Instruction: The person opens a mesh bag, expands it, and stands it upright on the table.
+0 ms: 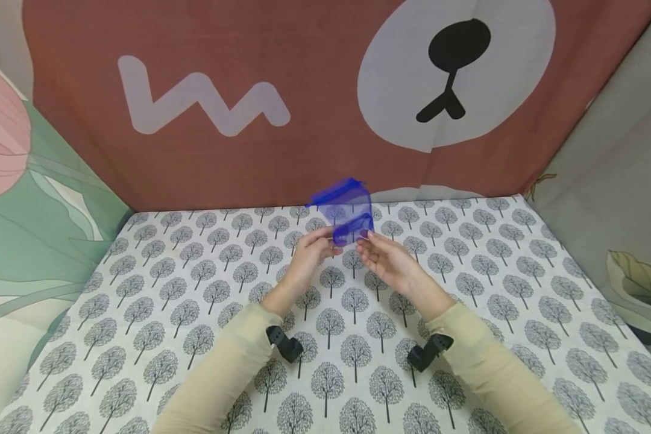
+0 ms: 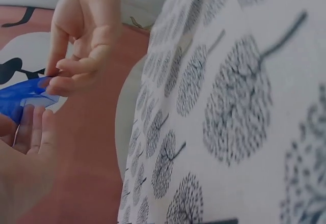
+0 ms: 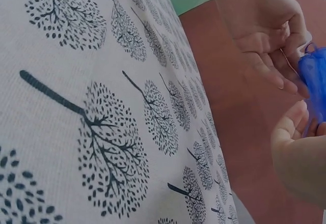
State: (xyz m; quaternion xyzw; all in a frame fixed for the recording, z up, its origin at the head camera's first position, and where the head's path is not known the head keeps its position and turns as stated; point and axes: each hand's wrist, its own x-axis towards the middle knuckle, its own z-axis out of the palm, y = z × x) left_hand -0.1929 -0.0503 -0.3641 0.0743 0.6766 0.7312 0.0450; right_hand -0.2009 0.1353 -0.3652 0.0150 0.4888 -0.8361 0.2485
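Note:
A sheer blue drawstring pouch is held up above the far part of the table, its outline blurred. My left hand pinches its near left corner. At the near right corner, the fingers of my right hand pinch the fabric. In the left wrist view, part of the pouch shows between the two hands. The right wrist view has the gathered blue fabric at its edge, with a thin cord loop beside the left hand's fingers. Whatever the pouch may hold cannot be made out.
A white cloth with grey trees covers the table. Behind it hangs a brown curtain with a bear's muzzle, and printed drapes flank both sides. Each wrist wears a small black camera mount.

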